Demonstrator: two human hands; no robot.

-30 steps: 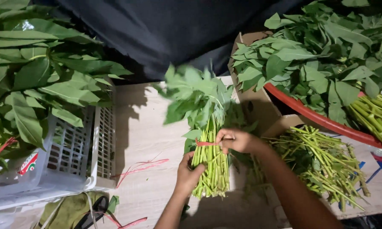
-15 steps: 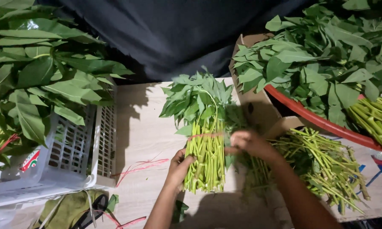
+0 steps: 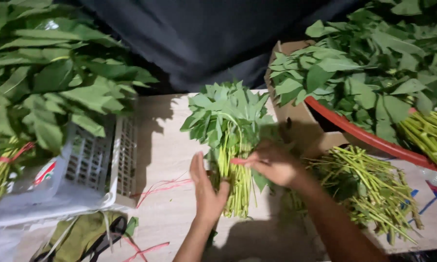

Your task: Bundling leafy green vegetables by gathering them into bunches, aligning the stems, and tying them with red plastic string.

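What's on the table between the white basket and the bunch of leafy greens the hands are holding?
In the head view, thin red ties lie on the bare wooden table between the white basket and the bunch of leafy greens, beside the left hand.

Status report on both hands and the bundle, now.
Left hand cupping the stems of the leafy green bundle. Right hand pinching a red tie at the stems. Loose red ties on the table beside.
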